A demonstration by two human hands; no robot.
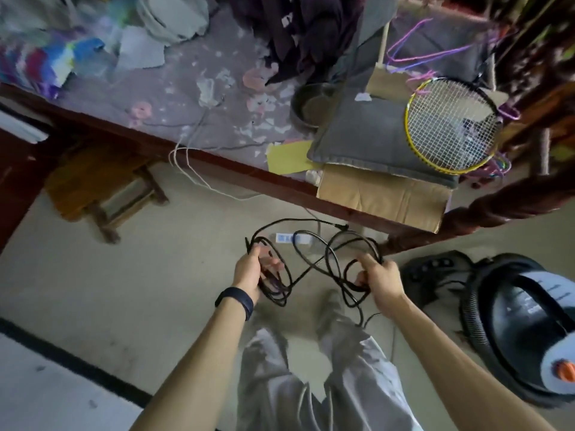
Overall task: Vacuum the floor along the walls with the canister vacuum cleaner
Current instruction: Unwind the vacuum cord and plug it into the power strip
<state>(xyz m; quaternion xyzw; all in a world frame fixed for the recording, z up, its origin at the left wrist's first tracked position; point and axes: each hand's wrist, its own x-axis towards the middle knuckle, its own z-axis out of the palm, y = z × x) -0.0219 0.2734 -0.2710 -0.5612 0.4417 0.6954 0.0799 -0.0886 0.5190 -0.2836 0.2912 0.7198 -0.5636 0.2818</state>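
A black power cord (pixel 314 262) hangs in tangled loops between my hands, above the pale floor. My left hand (pixel 252 269) grips one bundle of loops, with a dark band on its wrist. My right hand (pixel 381 281) grips the other end of the tangle. The black canister vacuum cleaner (pixel 525 325) stands on the floor at the right, with a ribbed hose around its body and an orange button on a grey panel. A white power strip (pixel 292 238) lies on the floor beyond the cord, near the bed frame.
A dark wooden bed frame (pixel 217 164) crosses the view, its top heaped with clothes, a grey cushion, cardboard and a badminton racket (pixel 451 126). A small wooden stool (pixel 102 188) stands at the left. A black line borders a lighter floor area at the lower left.
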